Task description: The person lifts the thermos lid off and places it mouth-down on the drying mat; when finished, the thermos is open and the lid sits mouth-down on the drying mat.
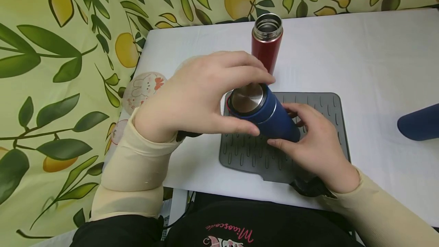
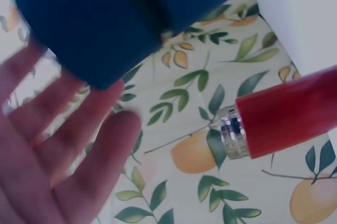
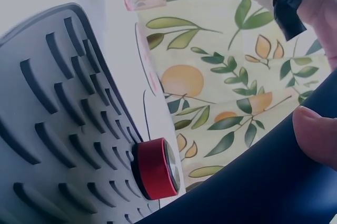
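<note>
Blue flask (image 1: 282, 122), tilted over the grey mat (image 1: 240, 159): right grip (image 1: 315, 144) curled round its lower part, left grip (image 1: 202, 94) spread about the cap (image 1: 247, 99), contact unclear. Slack right hold could drop it; a wide left swing could topple the open red flask (image 1: 266, 50).

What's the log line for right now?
right hand: holds blue bottle; left hand: around blue bottle's top; red bottle: upright, open; red lid: on gray mat
</note>
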Available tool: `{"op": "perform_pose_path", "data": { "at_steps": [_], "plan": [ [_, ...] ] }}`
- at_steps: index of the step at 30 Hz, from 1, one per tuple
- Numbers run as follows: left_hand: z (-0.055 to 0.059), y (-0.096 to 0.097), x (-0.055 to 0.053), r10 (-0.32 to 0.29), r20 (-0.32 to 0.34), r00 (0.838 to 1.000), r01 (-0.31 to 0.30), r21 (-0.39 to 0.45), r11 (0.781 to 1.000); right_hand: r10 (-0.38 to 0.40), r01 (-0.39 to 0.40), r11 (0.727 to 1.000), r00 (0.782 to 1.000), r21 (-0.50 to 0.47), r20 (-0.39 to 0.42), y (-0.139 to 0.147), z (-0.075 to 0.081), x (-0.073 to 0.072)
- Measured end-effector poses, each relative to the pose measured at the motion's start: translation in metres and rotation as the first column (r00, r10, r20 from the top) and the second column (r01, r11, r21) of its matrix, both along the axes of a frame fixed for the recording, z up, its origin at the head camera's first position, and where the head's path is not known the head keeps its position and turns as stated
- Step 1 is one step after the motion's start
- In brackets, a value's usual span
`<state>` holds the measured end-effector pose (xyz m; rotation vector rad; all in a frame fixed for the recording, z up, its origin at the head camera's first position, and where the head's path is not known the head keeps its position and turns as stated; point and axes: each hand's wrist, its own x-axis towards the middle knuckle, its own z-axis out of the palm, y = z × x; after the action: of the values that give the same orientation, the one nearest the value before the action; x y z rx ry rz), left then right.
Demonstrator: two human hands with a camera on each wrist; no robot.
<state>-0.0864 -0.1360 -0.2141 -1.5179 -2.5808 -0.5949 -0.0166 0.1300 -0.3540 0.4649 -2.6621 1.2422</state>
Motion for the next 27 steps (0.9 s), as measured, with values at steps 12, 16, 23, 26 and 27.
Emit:
{"op": "perform_pose_path", "data": {
  "at_steps": [12, 16, 23, 26, 27],
  "plan": [
    [-0.009, -0.011, -0.011, -0.129, 0.07, 0.989, 0.135, -0.095, 0.986, -0.012, 0.012, 1.0, 0.999, 0.017, 0.039, 0.002, 0.001, 0.001],
    [-0.004, -0.008, -0.01, -0.085, 0.072, 0.994, 0.092, -0.107, 0.99, -0.01, 0.009, 1.0, 0.999, 0.024, 0.054, 0.001, 0.002, 0.002],
    [0.008, 0.001, 0.002, 0.107, 0.073, 0.992, -0.097, -0.123, 0.988, -0.001, 0.0, 1.0, 0.999, 0.015, 0.044, 0.0, 0.003, 0.004],
    [0.008, 0.002, 0.003, 0.138, 0.045, 0.989, -0.132, -0.127, 0.983, 0.001, -0.001, 1.0, 0.999, 0.003, 0.044, 0.0, 0.003, 0.004],
    [0.008, 0.001, 0.002, 0.123, 0.046, 0.991, -0.117, -0.114, 0.987, 0.001, -0.001, 1.0, 0.999, 0.002, 0.045, 0.0, 0.003, 0.004]
  ]
}}
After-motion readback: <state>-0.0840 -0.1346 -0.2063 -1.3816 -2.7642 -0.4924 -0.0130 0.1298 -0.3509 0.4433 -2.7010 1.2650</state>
